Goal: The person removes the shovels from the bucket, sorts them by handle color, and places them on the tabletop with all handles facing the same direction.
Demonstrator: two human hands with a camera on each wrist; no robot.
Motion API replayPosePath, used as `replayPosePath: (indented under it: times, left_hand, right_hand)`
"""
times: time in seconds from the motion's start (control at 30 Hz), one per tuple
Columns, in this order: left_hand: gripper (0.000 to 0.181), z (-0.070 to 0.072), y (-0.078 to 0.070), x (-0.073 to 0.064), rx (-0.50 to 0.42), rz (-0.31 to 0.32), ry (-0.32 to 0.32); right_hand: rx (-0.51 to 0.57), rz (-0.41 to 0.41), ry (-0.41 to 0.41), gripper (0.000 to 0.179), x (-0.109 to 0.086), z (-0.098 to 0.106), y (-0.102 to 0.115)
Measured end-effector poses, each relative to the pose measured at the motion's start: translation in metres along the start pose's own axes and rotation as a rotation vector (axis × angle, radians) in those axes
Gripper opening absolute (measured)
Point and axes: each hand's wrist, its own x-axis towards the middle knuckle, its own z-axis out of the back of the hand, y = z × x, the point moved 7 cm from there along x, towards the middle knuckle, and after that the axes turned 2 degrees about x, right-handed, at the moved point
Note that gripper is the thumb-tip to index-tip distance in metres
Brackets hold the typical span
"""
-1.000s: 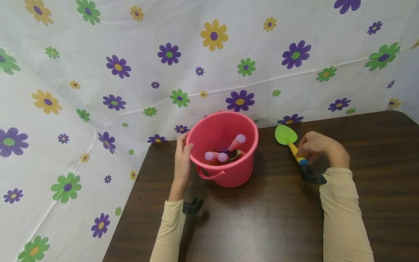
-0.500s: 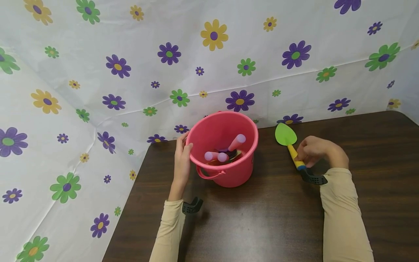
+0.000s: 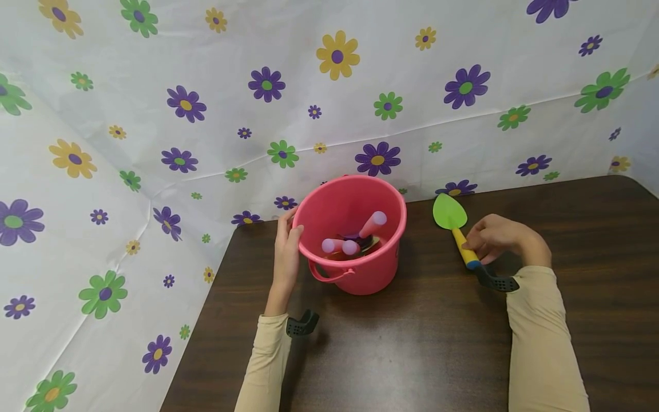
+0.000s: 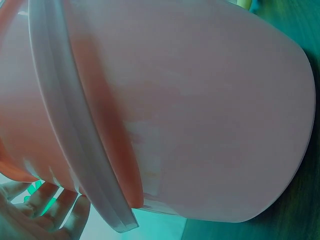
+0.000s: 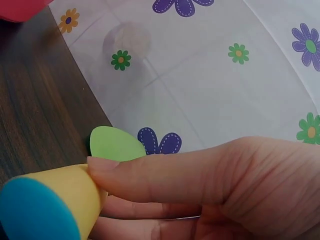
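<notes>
Hand trowel (image 3: 457,233) right of pink bucket (image 3: 373,274) has shifted slightly, apparently under control: right fingers (image 5: 145,229) pinch it. Extended left fingers (image 4: 78,215) touch the bucket.

Bucket (image 3: 368,277) stands on desk (image 3: 401,349) near far edge, toward far left corner, handled items (image 3: 379,217) inside, left hand (image 3: 287,252) at its left rim, shovel (image 3: 457,233) right of it, right hand (image 3: 496,237) at shovel's right, sheet (image 3: 288,46) behind far edge and beyond left edge.
</notes>
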Motion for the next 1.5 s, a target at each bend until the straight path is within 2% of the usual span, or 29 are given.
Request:
replayPosePath:
  times: [0.13, 0.23, 0.43, 0.63, 0.87, 1.03, 1.2, 1.5]
  left_hand:
    - [0.051, 0.000, 0.001, -0.001, -0.003, 0.005, -0.001]
    - [0.051, 0.000, 0.001, 0.000, -0.005, 0.005, 0.000]
    - [0.051, 0.001, 0.000, 0.001, -0.002, -0.001, -0.001]
    - [0.052, 0.001, -0.001, 0.000, 0.002, 0.000, -0.004]
    - [0.052, 0.002, -0.001, 0.000, 0.003, -0.007, -0.002]
    - [0.052, 0.002, -0.002, 0.000, 0.000, -0.011, -0.001]
    - [0.052, 0.001, -0.001, 0.001, -0.008, -0.006, 0.000]
    - [0.052, -0.001, 0.001, 0.002, -0.025, 0.010, 0.007]
  right_hand:
    - [-0.031, 0.010, -0.035, 0.050, 0.001, 0.004, 0.001]
    - [-0.082, 0.031, -0.100, 0.052, -0.003, 0.011, 0.006]
    - [-0.148, 0.129, -0.277, 0.053, -0.019, 0.027, 0.028]
    - [-0.182, 0.242, -0.469, 0.052, -0.045, 0.033, 0.062]
    - [-0.104, 0.408, -0.759, 0.049, -0.085, 0.029, 0.109]
    - [-0.032, 0.523, -0.900, 0.040, -0.110, 0.018, 0.138]
    - [0.000, 0.616, -0.952, 0.033, -0.125, 0.002, 0.163]
    - [-0.060, 0.741, -0.925, 0.029, -0.132, -0.026, 0.189]
